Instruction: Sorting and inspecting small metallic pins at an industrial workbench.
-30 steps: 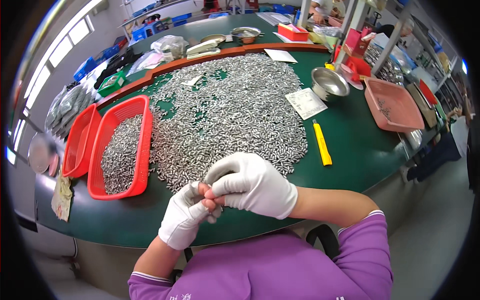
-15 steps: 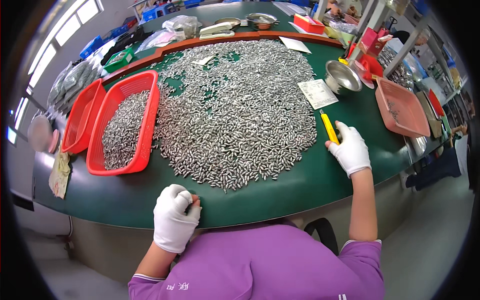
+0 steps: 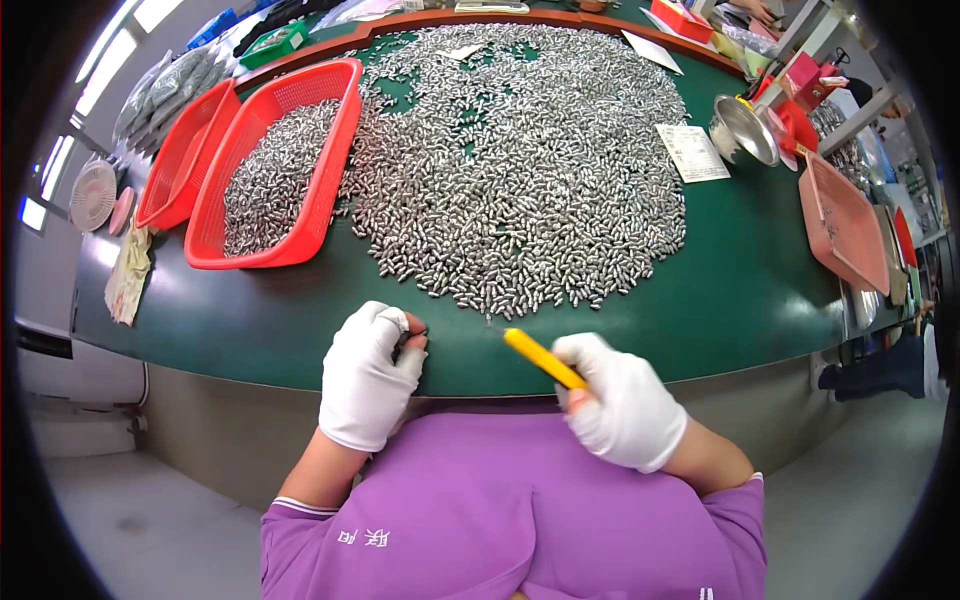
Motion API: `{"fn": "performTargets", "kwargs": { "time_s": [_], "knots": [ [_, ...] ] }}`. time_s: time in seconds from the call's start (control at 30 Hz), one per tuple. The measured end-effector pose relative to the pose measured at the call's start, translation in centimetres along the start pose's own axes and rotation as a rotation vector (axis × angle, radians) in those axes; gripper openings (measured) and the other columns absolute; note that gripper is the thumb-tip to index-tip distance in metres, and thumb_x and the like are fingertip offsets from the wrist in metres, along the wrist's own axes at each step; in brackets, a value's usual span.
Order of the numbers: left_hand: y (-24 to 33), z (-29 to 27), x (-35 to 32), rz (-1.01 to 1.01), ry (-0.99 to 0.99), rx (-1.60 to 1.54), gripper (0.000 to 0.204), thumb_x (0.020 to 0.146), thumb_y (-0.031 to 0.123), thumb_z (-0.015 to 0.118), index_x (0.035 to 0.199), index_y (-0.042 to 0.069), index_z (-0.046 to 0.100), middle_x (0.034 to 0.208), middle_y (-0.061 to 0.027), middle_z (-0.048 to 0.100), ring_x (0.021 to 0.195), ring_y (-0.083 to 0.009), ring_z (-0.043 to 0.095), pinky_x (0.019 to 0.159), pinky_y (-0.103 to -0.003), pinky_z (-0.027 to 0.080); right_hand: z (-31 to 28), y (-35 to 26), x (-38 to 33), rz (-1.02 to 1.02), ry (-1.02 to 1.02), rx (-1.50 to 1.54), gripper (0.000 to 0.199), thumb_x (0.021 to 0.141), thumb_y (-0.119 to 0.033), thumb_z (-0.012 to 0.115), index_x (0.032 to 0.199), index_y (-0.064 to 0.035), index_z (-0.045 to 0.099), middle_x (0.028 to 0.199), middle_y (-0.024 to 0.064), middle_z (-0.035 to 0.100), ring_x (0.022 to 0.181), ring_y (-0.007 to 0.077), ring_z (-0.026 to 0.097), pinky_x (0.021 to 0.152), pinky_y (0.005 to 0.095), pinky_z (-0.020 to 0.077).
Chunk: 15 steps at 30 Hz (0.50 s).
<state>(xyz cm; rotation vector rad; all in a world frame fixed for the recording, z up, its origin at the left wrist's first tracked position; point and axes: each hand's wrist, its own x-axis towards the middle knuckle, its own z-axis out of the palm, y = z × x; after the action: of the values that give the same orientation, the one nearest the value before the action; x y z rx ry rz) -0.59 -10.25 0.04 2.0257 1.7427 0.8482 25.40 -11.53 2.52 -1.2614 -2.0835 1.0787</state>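
Yellow-handled tool (image 3: 543,358), slim and straight with a thin tip, is clamped in the right hand (image 3: 628,408), slanting up and to the left over the near edge of the green table (image 3: 740,325). The right thumb and fingers close around its rear end, leaving the front of the handle bare. It should handle as a light, stiff thing, probably smooth and a little slippery under glove cloth; the handle looks the right place to take hold, clear of the tip, which may be sharp.

The left hand (image 3: 366,378), also gloved, has its fingers curled, thumb and fingertip close together; something small and dark shows there, but I cannot tell whether it is gripped. Just beyond the 2 hands spread small metal parts (image 3: 530,190), hard-looking and likely to roll. A red basket (image 3: 338,165) of similar parts stands to their left, a paper slip (image 3: 693,153) to their right.
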Motion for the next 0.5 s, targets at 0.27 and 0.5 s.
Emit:
{"fn": "performTargets", "kwargs": {
  "time_s": [0.27,0.5],
  "knots": [
    [-0.2,-0.1,-0.2,-0.053,-0.008,-0.042,0.013,0.073,0.001,0.073,0.08,0.005,0.062,0.081,-0.0088,0.059,0.074,-0.0275,0.06,0.065,-0.037,0.048,2.4,-2.3,1.9,-0.001,-0.137,-0.44,0.06,0.088,-0.012,0.052,0.147,-0.0119,0.039,0.067,0.0122,0.063,0.056,0.0296,0.061,0.052,0.0416,0.0494],
    [-0.1,-0.4,0.0,-0.093,-0.022,-0.077,0.015,0.071,-0.001,0.075,0.077,0.004,0.063,0.077,-0.0075,0.059,0.065,-0.0228,0.059,0.059,-0.033,0.047,3.6,-2.1,1.8,-0.145,-0.156,-0.581,0.063,0.084,-0.015,0.057,0.145,-0.0139,0.043,0.067,0.0055,0.058,0.054,0.0238,0.059,0.048,0.0383,0.0478]
  ]
}}
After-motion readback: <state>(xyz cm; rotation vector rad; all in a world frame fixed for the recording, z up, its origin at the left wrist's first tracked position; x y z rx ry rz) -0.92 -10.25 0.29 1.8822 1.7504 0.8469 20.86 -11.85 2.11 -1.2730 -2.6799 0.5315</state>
